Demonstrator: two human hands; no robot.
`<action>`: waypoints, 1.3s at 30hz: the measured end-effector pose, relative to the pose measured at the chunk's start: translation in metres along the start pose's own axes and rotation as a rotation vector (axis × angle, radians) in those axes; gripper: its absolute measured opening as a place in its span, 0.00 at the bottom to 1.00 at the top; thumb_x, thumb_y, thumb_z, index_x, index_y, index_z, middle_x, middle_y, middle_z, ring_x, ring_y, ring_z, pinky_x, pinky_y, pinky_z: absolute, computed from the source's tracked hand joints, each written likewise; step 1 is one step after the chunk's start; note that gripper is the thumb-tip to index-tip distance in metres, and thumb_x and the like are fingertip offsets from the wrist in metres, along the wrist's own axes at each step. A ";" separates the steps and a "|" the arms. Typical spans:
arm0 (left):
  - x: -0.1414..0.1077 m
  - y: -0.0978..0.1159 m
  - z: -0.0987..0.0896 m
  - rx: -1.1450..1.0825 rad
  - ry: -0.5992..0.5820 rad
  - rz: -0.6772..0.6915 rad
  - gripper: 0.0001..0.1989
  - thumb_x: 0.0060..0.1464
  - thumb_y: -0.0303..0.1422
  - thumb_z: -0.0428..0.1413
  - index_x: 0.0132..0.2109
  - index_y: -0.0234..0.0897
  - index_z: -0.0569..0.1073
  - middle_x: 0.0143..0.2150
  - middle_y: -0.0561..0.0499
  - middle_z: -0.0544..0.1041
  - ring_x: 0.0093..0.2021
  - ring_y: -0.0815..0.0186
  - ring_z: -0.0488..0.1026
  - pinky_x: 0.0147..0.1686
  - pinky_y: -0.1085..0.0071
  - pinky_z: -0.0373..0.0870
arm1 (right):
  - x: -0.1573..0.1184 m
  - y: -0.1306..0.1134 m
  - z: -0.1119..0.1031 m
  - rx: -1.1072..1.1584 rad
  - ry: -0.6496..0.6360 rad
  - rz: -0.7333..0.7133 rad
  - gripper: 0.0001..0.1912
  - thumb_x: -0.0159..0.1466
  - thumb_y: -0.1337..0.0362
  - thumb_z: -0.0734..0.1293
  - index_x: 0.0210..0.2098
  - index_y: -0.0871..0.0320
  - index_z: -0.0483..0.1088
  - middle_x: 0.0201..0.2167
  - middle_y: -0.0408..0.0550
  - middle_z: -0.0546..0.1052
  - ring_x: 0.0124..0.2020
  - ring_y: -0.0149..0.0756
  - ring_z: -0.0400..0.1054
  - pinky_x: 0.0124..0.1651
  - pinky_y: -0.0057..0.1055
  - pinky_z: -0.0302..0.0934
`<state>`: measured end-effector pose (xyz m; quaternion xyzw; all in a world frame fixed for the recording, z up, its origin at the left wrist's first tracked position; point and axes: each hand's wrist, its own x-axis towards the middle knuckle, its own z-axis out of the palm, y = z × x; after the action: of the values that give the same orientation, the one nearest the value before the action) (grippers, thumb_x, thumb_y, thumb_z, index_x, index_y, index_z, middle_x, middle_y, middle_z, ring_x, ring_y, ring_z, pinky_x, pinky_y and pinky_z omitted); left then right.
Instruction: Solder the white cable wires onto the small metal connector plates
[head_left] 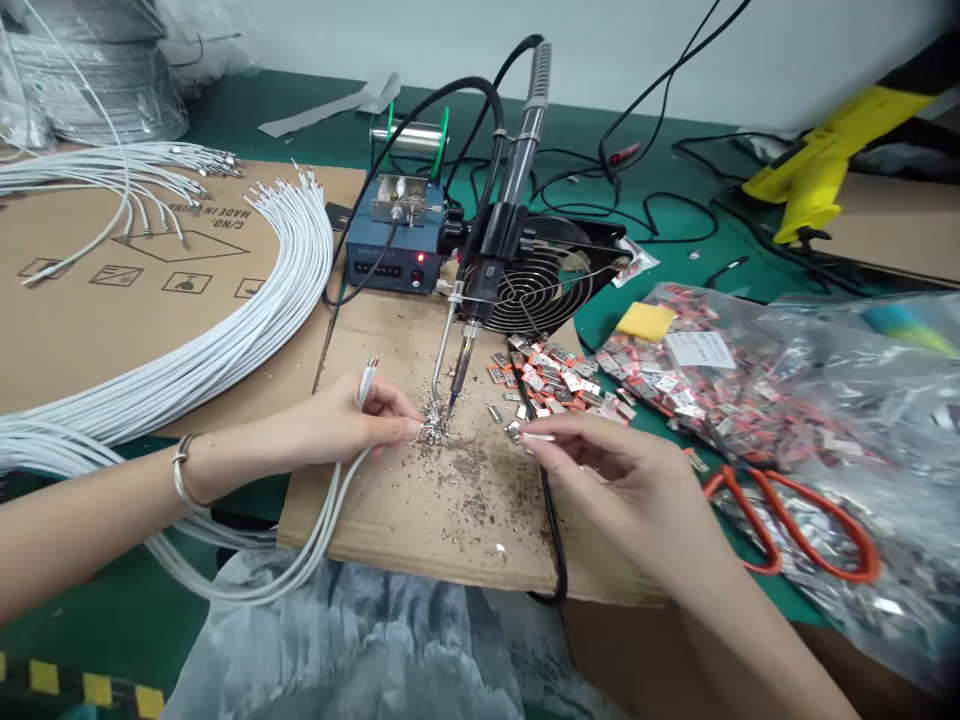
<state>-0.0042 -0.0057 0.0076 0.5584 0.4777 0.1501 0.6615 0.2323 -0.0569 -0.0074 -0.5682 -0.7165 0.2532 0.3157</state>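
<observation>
My left hand [360,415] is closed around a few thin white cables [319,520], whose stripped ends poke up above the fingers. Its fingertips pinch something at the heap of solder bits [435,428], just left of the soldering iron's tip [453,402]. The iron [491,270] is clamped upright with a thin solder feed tube [445,345] beside it. At the right, my right hand [622,470] pinches a small metal USB connector [514,431] between thumb and forefinger. Just behind it lies a pile of similar loose connectors [551,375].
A blue solder feeder [390,250] with a solder reel [409,137] stands behind, next to a black fan [540,285]. Bundled white cables [247,350] cover the left cardboard. Bagged connectors [690,370], orange-handled scissors [795,525] and a yellow tool [817,170] occupy the right.
</observation>
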 end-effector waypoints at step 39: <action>0.011 0.011 -0.001 0.011 -0.061 -0.001 0.05 0.50 0.24 0.56 0.33 0.26 0.76 0.13 0.61 0.65 0.12 0.82 0.54 0.11 0.84 0.50 | 0.026 -0.018 0.040 0.888 -0.182 0.462 0.07 0.50 0.65 0.72 0.29 0.58 0.73 0.22 0.43 0.78 0.20 0.25 0.70 0.25 0.18 0.67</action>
<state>0.0039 0.0068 0.0118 0.5661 0.4585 0.1302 0.6725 0.1870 -0.0362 -0.0175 -0.4986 -0.4199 0.6450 0.3989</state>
